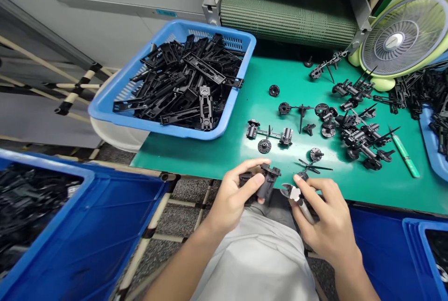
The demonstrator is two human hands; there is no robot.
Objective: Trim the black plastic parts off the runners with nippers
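My left hand is closed round a black plastic part with a cylindrical body and a flanged top, held over the near table edge. Just to its right, my right hand grips a pair of nippers, whose metal jaws point left towards the part without touching it. By my right fingertips is a black spiky sprue piece; whether the fingers touch it I cannot tell. Beyond both hands lie a round black disc part and a sprue frame with two cylindrical parts.
A blue basket heaped with black plastic parts stands at the left. Several moulded clusters and a green-handled knife lie on the right of the green table. Behind are a conveyor belt and a fan. Blue bins flank me.
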